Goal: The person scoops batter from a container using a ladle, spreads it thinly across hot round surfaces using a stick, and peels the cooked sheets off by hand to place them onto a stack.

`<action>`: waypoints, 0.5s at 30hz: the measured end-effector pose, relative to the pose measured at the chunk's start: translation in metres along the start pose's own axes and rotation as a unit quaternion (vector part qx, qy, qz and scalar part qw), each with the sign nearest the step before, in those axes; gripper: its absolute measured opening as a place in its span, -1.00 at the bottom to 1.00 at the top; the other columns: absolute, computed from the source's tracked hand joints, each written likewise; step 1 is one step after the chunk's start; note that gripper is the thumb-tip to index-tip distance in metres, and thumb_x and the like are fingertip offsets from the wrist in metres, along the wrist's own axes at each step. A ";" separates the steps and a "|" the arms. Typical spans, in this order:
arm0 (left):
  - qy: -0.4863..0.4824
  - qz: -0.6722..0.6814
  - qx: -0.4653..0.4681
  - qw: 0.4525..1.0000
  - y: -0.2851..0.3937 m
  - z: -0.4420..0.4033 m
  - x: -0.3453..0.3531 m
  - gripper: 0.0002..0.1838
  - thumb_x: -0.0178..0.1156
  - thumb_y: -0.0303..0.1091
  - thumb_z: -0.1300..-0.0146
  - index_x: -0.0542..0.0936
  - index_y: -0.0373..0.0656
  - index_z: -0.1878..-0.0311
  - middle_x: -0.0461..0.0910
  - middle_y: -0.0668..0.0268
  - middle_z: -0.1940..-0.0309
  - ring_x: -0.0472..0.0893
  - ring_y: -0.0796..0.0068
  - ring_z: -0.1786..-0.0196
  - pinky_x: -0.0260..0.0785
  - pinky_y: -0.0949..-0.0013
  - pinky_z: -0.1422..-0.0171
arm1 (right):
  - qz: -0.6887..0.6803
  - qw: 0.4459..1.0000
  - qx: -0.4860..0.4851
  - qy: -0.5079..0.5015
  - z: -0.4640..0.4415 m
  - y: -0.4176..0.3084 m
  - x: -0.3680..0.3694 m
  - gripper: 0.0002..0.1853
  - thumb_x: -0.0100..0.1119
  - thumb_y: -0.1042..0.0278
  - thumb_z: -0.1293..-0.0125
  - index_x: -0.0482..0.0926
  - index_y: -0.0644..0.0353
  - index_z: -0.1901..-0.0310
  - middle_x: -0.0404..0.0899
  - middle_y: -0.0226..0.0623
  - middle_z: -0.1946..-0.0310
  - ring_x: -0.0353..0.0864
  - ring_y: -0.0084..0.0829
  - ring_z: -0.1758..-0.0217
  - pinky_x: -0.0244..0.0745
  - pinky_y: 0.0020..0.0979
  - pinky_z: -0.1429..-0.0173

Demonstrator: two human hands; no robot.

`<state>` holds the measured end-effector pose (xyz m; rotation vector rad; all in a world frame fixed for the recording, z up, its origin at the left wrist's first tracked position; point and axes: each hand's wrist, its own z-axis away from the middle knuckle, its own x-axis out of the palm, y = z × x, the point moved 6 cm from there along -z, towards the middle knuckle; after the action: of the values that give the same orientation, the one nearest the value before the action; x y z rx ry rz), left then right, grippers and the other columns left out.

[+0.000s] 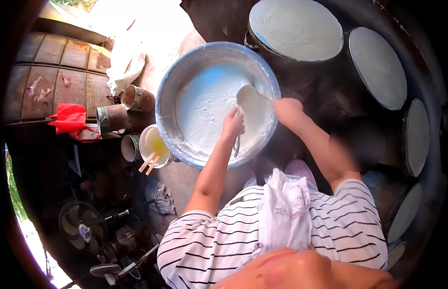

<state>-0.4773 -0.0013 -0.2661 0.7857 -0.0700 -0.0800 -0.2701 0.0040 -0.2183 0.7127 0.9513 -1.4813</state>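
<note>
A large blue tub (166, 130) with a whitish crust on its wall holds a white, lumpy liquid (204, 113). Over its right part is a ladle (246, 96), and my right hand (288, 111) is closed round the ladle's handle at the tub's right rim. My left hand (233, 123) is above the liquid, its fingers wrapped round the handle of a second utensil (237, 146), which points down toward the near rim. What the upper end of that utensil looks like is partly hidden by my hand and the ladle.
Round trays of white material (296, 30) line the top right and right side. Left of the tub are a white bucket (148, 142) with yellow contents and two sticks, several metal cans (112, 119), and a red bag (69, 118). A fan (82, 225) stands lower left.
</note>
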 end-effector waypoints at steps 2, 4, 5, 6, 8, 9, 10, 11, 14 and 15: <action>-0.008 -0.008 0.024 1.000 0.015 -0.051 -0.011 -0.41 -0.06 -0.43 -0.30 0.14 -0.02 -0.41 0.27 0.43 0.60 0.25 0.62 0.71 0.13 0.47 0.69 | -0.048 0.999 -0.007 0.024 0.027 0.005 -0.041 -0.71 -0.16 0.31 -0.33 0.53 0.11 0.02 0.65 -0.11 0.29 0.65 -0.05 0.20 0.54 -0.11 0.21; 0.049 0.008 0.049 0.998 -0.012 -0.090 -0.001 -0.44 -0.08 -0.41 -0.36 0.11 0.10 -0.41 0.20 0.46 0.64 0.18 0.67 0.72 0.06 0.51 0.70 | -0.099 0.989 0.069 0.086 0.021 0.017 -0.038 -0.71 -0.16 0.31 -0.32 0.50 0.11 0.02 0.64 -0.06 0.29 0.64 -0.02 0.19 0.54 -0.09 0.19; 0.050 0.056 0.002 0.997 -0.039 -0.089 0.007 -0.47 -0.11 -0.42 -0.37 0.13 0.11 -0.39 0.19 0.46 0.65 0.17 0.68 0.72 0.05 0.52 0.70 | -0.093 0.991 0.090 0.038 0.017 0.006 -0.030 -0.72 -0.18 0.33 -0.33 0.48 0.12 0.02 0.63 -0.04 0.29 0.64 -0.02 0.18 0.53 -0.09 0.17; 0.037 0.103 -0.023 0.994 -0.047 -0.104 0.030 -0.50 -0.14 -0.43 -0.37 0.15 0.11 -0.36 0.19 0.46 0.65 0.16 0.68 0.72 0.04 0.52 0.70 | -0.086 0.991 0.096 0.022 0.013 -0.003 -0.011 -0.71 -0.19 0.36 -0.33 0.47 0.14 0.00 0.62 -0.01 0.28 0.64 -0.03 0.18 0.53 -0.08 0.15; 0.017 0.187 -0.071 0.980 -0.063 -0.104 0.055 -0.57 -0.19 -0.45 -0.37 0.19 0.11 -0.29 0.16 0.47 0.65 0.14 0.68 0.72 0.03 0.53 0.70 | -0.148 0.981 0.123 -0.004 0.023 -0.011 0.011 -0.58 -0.15 0.42 -0.25 0.42 0.07 -0.16 0.60 0.06 0.28 0.60 0.03 0.18 0.48 -0.04 0.09; 0.011 0.227 -0.081 0.970 -0.063 -0.094 0.059 -0.60 -0.21 -0.46 -0.37 0.21 0.10 -0.25 0.15 0.48 0.65 0.14 0.68 0.72 0.03 0.54 0.70 | -0.189 0.973 0.135 0.001 0.034 -0.014 0.007 -0.60 -0.15 0.40 -0.27 0.43 0.09 -0.15 0.59 0.08 0.25 0.59 0.05 0.15 0.47 -0.05 0.05; -0.002 0.270 -0.078 0.960 -0.054 -0.096 0.068 -0.63 -0.23 -0.47 -0.37 0.22 0.09 -0.21 0.13 0.48 0.65 0.13 0.68 0.72 0.02 0.55 0.71 | -0.206 0.969 0.136 0.010 0.038 -0.012 0.011 -0.60 -0.14 0.39 -0.28 0.43 0.08 -0.15 0.59 0.08 0.24 0.58 0.06 0.15 0.46 -0.04 0.05; 0.005 0.299 -0.083 0.951 -0.047 -0.084 0.073 -0.71 -0.23 -0.47 -0.37 0.25 0.05 -0.11 0.12 0.48 0.65 0.12 0.68 0.71 0.02 0.57 0.71 | -0.225 0.965 0.135 0.020 0.046 -0.011 0.022 -0.60 -0.14 0.39 -0.28 0.43 0.08 -0.16 0.59 0.09 0.24 0.58 0.07 0.15 0.46 -0.04 0.04; -0.011 0.408 -0.077 0.910 -0.033 -0.065 0.086 -0.72 -0.22 -0.45 -0.34 0.30 -0.12 -0.09 0.24 0.37 0.57 0.26 0.60 0.66 0.14 0.54 0.68 | -0.283 0.951 0.093 0.080 0.071 -0.018 0.032 -0.58 -0.12 0.40 -0.31 0.38 0.14 -0.21 0.60 0.05 0.26 0.59 0.01 0.19 0.47 -0.13 0.09; -0.015 0.410 -0.087 0.908 -0.022 -0.054 0.089 -0.88 -0.21 -0.43 -0.36 0.33 -0.12 0.14 0.21 0.43 0.58 0.23 0.65 0.67 0.12 0.56 0.68 | -0.304 0.940 0.048 0.144 0.077 -0.015 0.047 -0.58 -0.12 0.40 -0.32 0.37 0.15 -0.23 0.61 0.01 0.33 0.61 -0.05 0.28 0.49 -0.17 0.18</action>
<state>-0.3851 0.0126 -0.3164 0.5245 -0.4121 0.6944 -0.2844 -0.0857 -0.2193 0.7574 1.4189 -2.0076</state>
